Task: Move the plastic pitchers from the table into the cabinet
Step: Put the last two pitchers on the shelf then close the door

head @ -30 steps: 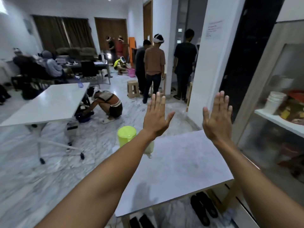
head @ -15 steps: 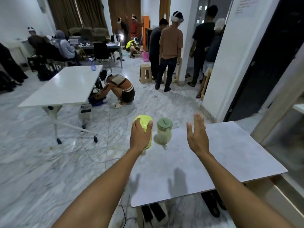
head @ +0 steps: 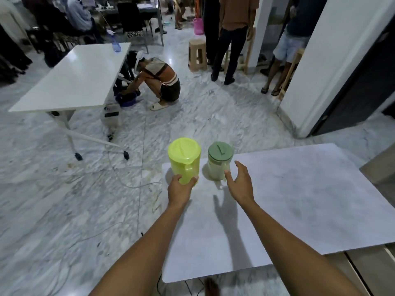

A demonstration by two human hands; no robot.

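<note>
Yellow-green pitcher (head: 184, 160) in left hand (head: 179, 190) fingers; right hand (head: 240, 182) fingers spread beside green-lidded pitcher (head: 219, 161).

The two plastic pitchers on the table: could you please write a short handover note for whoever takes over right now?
Left hand: wrapped around the lower part of the yellow-green pitcher, fingers on both sides; the pitcher stands upright at the table's far left corner.
Right hand: open, fingers spread, just short of the dark-green-lidded pitcher, holding nothing.
The two pitchers stand side by side, lids on.
Done: nothing is in the cabinet yet; the cabinet is not clearly in view.
Left: close the right hand on the second pitcher, lift both, carry them into the cabinet.
</note>
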